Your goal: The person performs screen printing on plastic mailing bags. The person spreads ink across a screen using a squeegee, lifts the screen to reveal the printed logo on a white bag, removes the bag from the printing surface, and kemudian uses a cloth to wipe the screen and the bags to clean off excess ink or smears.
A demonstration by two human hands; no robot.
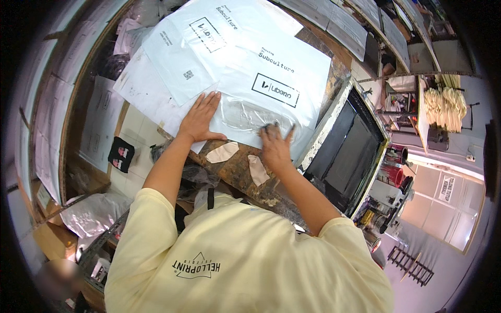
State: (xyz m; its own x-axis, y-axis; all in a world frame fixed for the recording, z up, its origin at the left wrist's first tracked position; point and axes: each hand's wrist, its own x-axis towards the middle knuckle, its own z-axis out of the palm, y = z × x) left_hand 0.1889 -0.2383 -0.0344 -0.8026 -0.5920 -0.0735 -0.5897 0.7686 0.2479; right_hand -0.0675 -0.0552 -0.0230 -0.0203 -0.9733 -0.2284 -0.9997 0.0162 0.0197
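Several white plastic bags with black print lie flat and overlapping on the worn wooden table. My left hand [201, 117] rests palm down at the near edge of the front bag [245, 94], fingers spread. On the same bag, further right, my right hand [275, 146] touches a shiny, greyish, wrinkled patch [255, 113]. Its fingertips are smeared by motion and look dark, so whether something is in them is unclear. Two beige scraps [222, 153] lie on the table edge between my forearms.
A printing screen in a stained frame [347, 151] stands right of the bags. Racks with white sheets [96, 120] flank the left side and more shelves are at the far right. A black printed cloth [121, 154] hangs at the left. Ink tubs [392, 176] stand right.
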